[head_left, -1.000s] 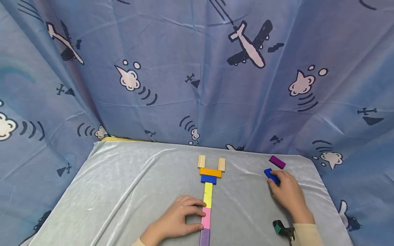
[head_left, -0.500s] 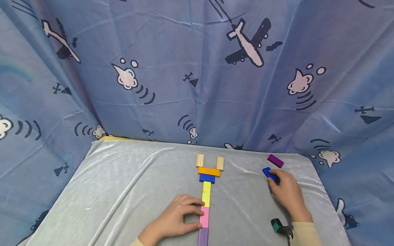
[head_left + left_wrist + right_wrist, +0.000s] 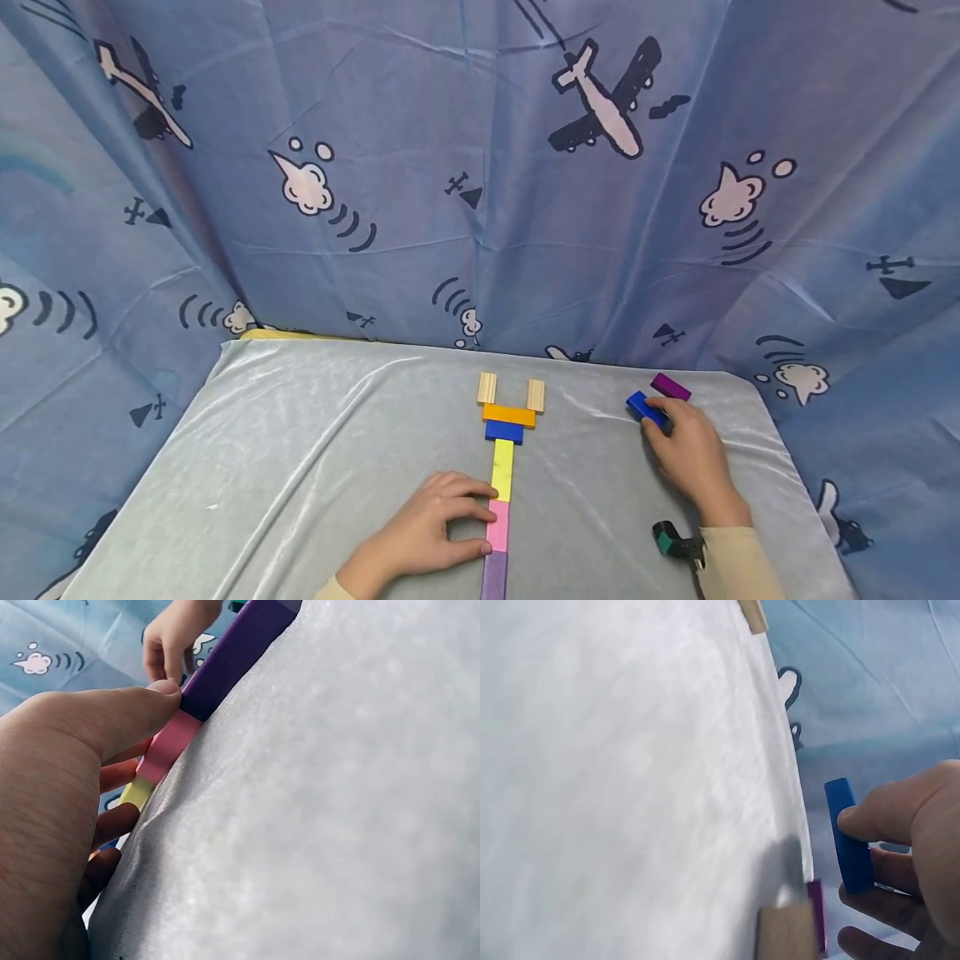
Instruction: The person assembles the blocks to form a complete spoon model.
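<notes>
A blue block (image 3: pixel 647 408) is pinched between the thumb and fingers of my right hand (image 3: pixel 690 454), and the right wrist view shows the same blue block (image 3: pixel 849 840) lifted off the cloth. My left hand (image 3: pixel 431 529) rests beside a line of blocks, fingertips touching its left side near the pink block (image 3: pixel 498 527). That line has a purple block (image 3: pixel 494 577), the pink one, and a yellow block (image 3: pixel 503 471). Beyond them lie a second blue block (image 3: pixel 504 432) and an orange block (image 3: pixel 508 415) crosswise. Two plain wood blocks (image 3: pixel 487 387) stick out at the far end.
A dark magenta block (image 3: pixel 671 387) lies at the back right, just past my right hand. In the right wrist view a tan block (image 3: pixel 786 931) shows near it. Grey cloth (image 3: pixel 337 467) covers the table, and a patterned blue curtain (image 3: pixel 420 167) hangs behind.
My right hand has moved slightly away from me and to the left, carrying the blue block up off the cloth. The left hand stays beside the pink block.
</notes>
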The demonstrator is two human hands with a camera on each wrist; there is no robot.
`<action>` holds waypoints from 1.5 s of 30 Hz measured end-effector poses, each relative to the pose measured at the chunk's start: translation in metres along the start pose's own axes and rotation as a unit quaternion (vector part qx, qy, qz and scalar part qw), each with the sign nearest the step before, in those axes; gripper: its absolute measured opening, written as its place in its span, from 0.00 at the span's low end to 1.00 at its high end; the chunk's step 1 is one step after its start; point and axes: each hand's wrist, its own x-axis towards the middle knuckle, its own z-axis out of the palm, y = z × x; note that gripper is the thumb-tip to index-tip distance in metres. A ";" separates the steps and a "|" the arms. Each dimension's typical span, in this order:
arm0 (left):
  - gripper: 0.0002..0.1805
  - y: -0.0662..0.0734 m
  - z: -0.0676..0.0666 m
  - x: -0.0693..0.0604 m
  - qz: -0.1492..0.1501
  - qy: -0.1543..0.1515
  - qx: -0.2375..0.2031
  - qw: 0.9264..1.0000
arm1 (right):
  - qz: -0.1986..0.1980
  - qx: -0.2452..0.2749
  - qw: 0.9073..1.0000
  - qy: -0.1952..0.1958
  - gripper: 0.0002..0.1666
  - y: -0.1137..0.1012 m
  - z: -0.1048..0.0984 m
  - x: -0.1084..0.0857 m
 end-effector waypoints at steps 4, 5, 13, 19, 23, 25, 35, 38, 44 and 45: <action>0.15 -0.001 -0.002 0.000 -0.014 -0.011 -0.008 1.000 | -0.008 0.016 1.000 0.000 0.20 -0.010 0.004 0.011; 0.15 -0.001 -0.002 0.000 -0.014 -0.012 -0.009 1.000 | -0.013 0.019 1.000 0.002 0.20 -0.013 0.005 0.013; 0.15 -0.001 -0.001 0.002 -0.002 -0.006 -0.001 1.000 | -0.046 0.054 0.997 -0.002 0.20 -0.044 0.019 0.033; 0.15 0.000 -0.003 0.003 -0.027 -0.029 -0.017 0.999 | -0.050 0.070 0.996 -0.033 0.21 -0.069 0.034 0.046; 0.14 0.000 -0.003 0.003 -0.024 -0.029 -0.014 0.999 | -0.059 0.084 0.993 -0.057 0.20 -0.085 0.045 0.053; 0.14 0.000 -0.002 0.003 -0.017 -0.024 -0.009 1.000 | -0.066 0.094 0.991 -0.066 0.20 -0.091 0.051 0.055; 0.14 0.001 -0.005 0.002 -0.032 -0.034 -0.013 0.999 | -0.074 0.115 0.985 -0.101 0.19 -0.111 0.084 0.061; 0.14 0.001 -0.005 0.001 -0.039 -0.036 -0.018 0.998 | -0.082 0.119 0.984 -0.104 0.18 -0.117 0.091 0.062; 0.14 0.001 -0.006 0.001 -0.048 -0.040 -0.024 0.998 | -0.090 0.111 0.982 -0.125 0.17 -0.125 0.100 0.063; 0.14 0.001 -0.006 0.001 -0.050 -0.041 -0.025 0.998 | -0.089 0.109 0.982 -0.129 0.17 -0.126 0.101 0.064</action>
